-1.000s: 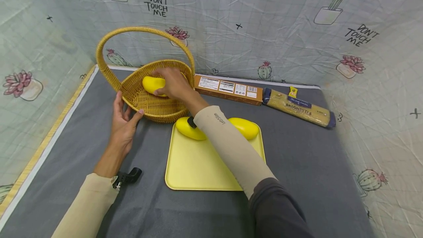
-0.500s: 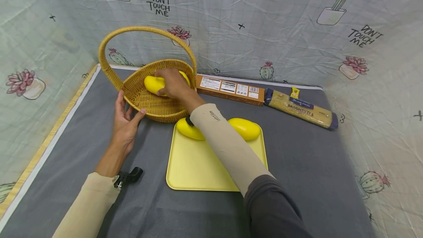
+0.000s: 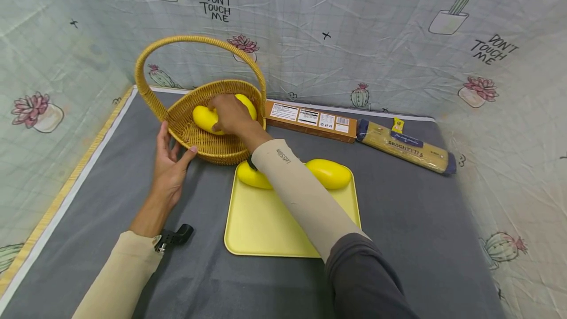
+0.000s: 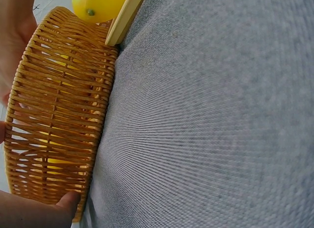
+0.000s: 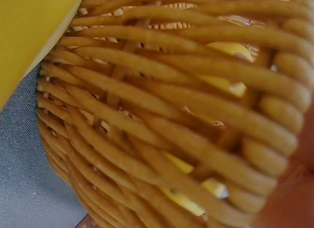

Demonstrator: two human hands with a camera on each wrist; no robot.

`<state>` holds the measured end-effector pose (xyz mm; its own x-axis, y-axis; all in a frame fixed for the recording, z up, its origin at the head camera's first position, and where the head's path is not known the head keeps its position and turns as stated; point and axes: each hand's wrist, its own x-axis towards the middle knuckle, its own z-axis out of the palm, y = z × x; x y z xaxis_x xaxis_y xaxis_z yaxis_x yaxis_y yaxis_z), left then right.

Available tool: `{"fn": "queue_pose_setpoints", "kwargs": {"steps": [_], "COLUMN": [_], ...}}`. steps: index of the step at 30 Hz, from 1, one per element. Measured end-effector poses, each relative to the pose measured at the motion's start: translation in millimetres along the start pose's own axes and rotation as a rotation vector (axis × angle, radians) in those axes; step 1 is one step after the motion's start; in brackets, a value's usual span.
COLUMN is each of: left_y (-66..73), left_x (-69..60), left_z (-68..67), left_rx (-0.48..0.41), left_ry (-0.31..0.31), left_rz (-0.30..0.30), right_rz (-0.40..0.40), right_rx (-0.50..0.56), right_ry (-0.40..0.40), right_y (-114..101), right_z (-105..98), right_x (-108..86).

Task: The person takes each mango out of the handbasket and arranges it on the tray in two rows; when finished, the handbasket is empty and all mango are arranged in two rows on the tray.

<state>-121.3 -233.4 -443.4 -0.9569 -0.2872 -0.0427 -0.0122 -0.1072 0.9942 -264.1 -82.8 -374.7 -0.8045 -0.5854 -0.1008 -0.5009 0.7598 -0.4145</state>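
In the head view my right hand reaches into a wicker basket with a tall arched handle. Its thumb and fingers grip a yellow mango. A second mango lies beside it at the basket's right, partly hidden by the hand. My left hand rests against the near left side of the basket with fingers spread. Its thumb presses the woven wall in the left wrist view. Seen from the right wrist, the basket's wall fills most of the picture, with bits of yellow through the gaps.
A yellow tray lies in front of the basket, bearing one mango under my right forearm and another mango. Along the back are a brown box, a spaghetti pack and a small yellow packet.
The gripped mango and my right hand have shifted slightly nearer inside the basket, showing more of the second mango. The left hand stays on the basket. The whole head view has drifted a little.
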Motion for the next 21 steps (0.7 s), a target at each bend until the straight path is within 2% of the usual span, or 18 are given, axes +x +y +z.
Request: {"fn": "queue_pose_setpoints", "kwargs": {"steps": [10,21], "left_y": [0.4,-0.2], "left_x": [0.3,0.9], "left_z": [-0.9,-1.0], "left_rx": [-0.004,-0.021], "left_ry": [-0.01,-0.009], "left_rz": [-0.005,0.01], "right_rz": [-0.05,-0.09], "right_rx": [0.005,0.014], "right_ry": [-0.058,-0.052], "right_y": [-1,-1], "right_z": [-3,-11], "right_x": [-4.8,-17.5]}}
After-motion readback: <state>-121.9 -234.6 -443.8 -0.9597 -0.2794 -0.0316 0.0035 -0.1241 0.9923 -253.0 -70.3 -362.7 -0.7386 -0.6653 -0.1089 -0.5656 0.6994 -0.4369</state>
